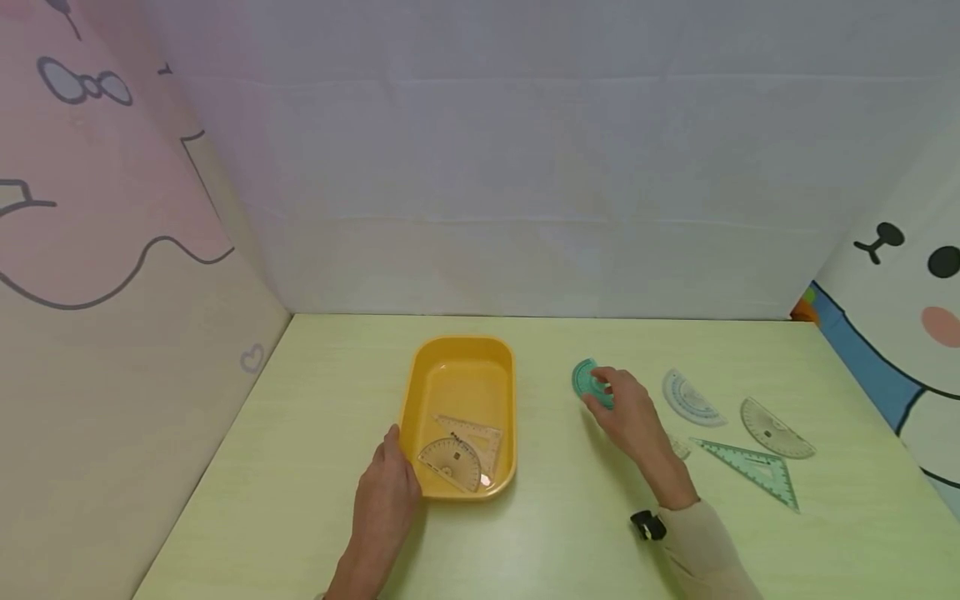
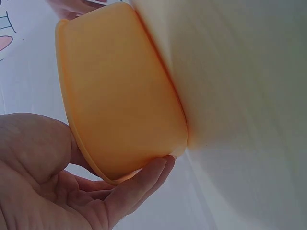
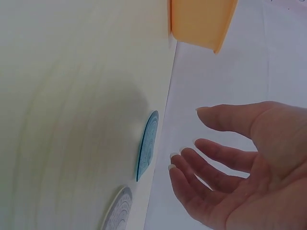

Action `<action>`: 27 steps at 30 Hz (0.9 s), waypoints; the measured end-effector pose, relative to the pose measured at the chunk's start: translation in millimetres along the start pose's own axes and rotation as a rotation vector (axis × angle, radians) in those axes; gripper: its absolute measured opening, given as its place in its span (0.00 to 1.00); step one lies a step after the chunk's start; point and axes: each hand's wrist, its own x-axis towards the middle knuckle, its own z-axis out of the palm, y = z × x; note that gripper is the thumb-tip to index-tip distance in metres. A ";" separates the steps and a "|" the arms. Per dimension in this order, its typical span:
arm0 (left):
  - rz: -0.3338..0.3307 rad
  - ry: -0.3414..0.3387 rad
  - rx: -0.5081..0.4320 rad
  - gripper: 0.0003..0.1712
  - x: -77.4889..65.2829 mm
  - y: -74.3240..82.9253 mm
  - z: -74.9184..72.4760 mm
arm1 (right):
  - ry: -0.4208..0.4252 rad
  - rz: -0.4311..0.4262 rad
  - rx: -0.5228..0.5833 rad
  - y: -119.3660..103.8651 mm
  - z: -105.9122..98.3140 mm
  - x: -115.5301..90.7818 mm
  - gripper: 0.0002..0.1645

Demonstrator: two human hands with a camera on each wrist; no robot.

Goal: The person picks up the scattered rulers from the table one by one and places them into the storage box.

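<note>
My left hand [image 1: 386, 496] grips the near left side of a yellow plastic tray [image 1: 468, 379], with its thumb at the rim and fingertips against the outer wall [image 2: 120, 96]. Inside the tray lie a clear protractor [image 1: 450, 462] and a clear set square [image 1: 489, 439], partly overlapping. Over a green protractor [image 1: 583, 379] hovers my right hand [image 1: 626, 412], thumb and fingers apart and loosely bent. The right wrist view shows a gap between the fingertips and that green protractor [image 3: 147, 143], which lies flat on the table.
Right of my right hand lie a pale protractor [image 1: 690, 402], a clear protractor [image 1: 772, 432] and a green set square [image 1: 783, 482]. Another clear piece [image 1: 681, 447] is half hidden by the right wrist. A white wall [image 1: 525, 208] rises behind the table.
</note>
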 end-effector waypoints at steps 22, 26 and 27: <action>-0.013 -0.014 -0.011 0.21 1.0 1.2 -1.0 | -0.078 0.110 -0.014 8.3 -1.7 10.9 0.28; -0.010 -0.013 -0.015 0.21 0.7 1.3 -1.1 | -0.080 0.121 -0.024 10.4 -0.7 12.7 0.29; -0.012 -0.013 -0.014 0.21 0.6 1.3 -1.1 | -0.081 0.124 -0.027 10.9 -0.4 13.2 0.29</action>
